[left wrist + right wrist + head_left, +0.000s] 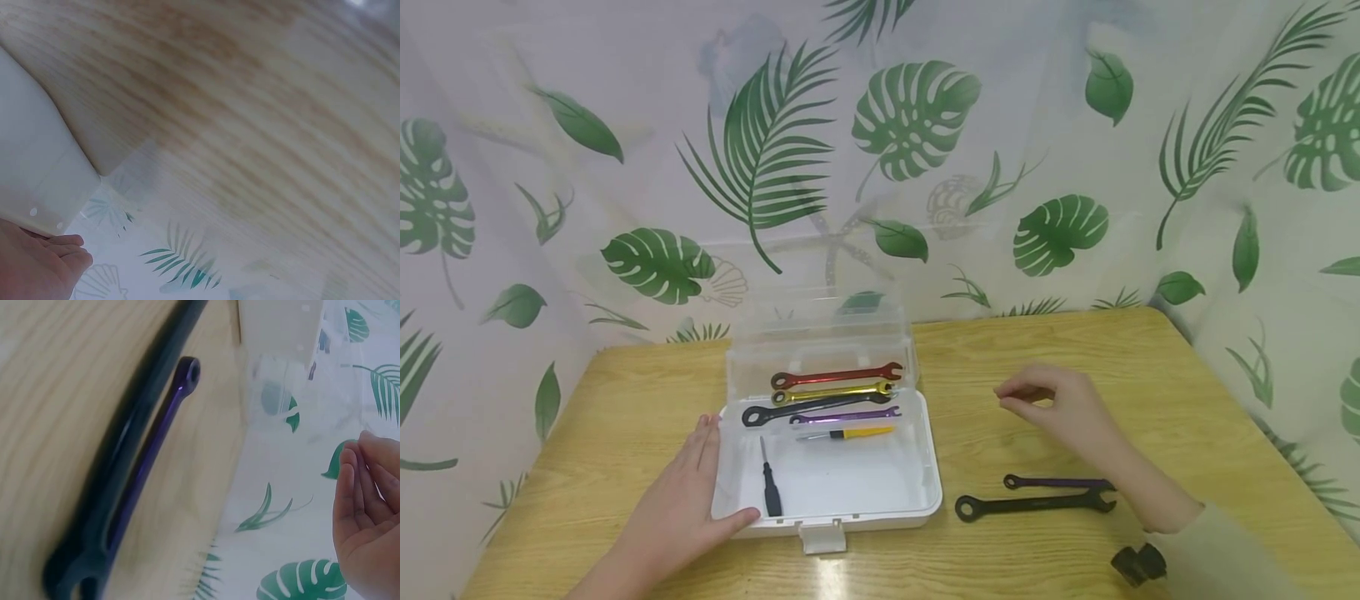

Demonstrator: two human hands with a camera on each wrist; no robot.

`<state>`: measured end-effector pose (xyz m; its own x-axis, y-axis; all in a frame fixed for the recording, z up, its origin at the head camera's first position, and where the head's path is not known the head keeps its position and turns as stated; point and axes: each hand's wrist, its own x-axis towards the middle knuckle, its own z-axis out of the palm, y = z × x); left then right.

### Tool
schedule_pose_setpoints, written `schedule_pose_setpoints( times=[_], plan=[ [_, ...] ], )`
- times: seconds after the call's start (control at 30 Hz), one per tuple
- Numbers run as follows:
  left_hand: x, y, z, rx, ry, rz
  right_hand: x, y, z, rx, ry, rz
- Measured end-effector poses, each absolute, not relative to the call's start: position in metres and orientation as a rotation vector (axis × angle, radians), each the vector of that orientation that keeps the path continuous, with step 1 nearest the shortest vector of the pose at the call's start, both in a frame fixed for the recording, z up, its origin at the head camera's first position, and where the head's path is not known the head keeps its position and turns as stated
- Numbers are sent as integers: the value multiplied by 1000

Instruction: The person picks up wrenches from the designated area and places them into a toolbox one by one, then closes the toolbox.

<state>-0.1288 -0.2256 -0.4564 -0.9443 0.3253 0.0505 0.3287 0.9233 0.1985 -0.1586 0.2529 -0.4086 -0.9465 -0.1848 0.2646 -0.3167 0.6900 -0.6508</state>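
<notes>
A white plastic toolbox (pixel 917 467) stands open on the wooden table, its clear lid up. Inside lie a red wrench (pixel 837 377), a gold wrench (pixel 833 392), a black wrench (pixel 808 407), a purple wrench (pixel 844 415), a yellow-handled screwdriver (pixel 850 432) and a black screwdriver (pixel 770 483). My left hand (pixel 688 500) rests flat against the box's left front corner (pixel 44 181), thumb on the rim. My right hand (pixel 1056 404) hovers empty above the table right of the box, fingers loosely curled (pixel 365 506). Below it lie a purple wrench (pixel 1056 482) (pixel 156 450) and a larger black wrench (pixel 1033 504) (pixel 119 481).
The wooden table (pixel 625 392) ends at a leaf-print curtain (pixel 925 150) behind and on both sides. The box latch (pixel 822 537) sticks out at the front. A small black object (pixel 1138 563) shows by my right sleeve.
</notes>
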Motion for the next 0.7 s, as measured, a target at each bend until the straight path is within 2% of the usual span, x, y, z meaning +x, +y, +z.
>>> schedule_pose_setpoints(
  times=[0.7],
  plan=[
    [-129,-225,-457,-528,-3054,-323,-130,293,-432,269,-2685,1193]
  ],
)
